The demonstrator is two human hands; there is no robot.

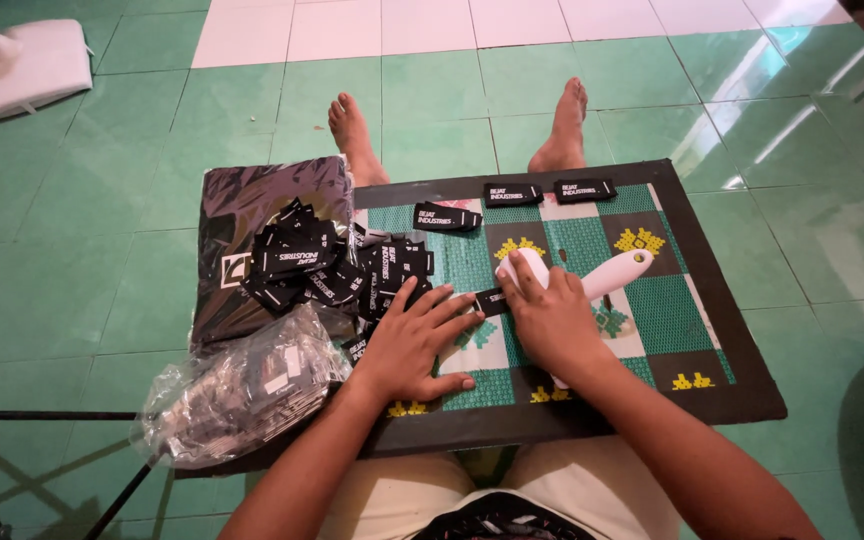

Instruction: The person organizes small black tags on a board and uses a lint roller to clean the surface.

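Observation:
My left hand (pixel 414 340) lies flat with fingers spread on a board (pixel 722 330) covered in green, black and white patterned squares, pinning a small black fabric label (pixel 490 301). My right hand (pixel 550 318) grips a white-handled tool (pixel 612 272) and presses its end onto that label. A pile of the same black labels (pixel 327 262) is heaped just left of my left hand. Three more black labels (pixel 447 216) lie in a row along the board's far edge.
A clear plastic bag with more labels (pixel 237 390) lies at the board's near left corner, on a dark sheet (pixel 242 205). My bare feet (pixel 564 125) rest on the green tiled floor beyond the board. A white stand base (pixel 22 70) sits far left.

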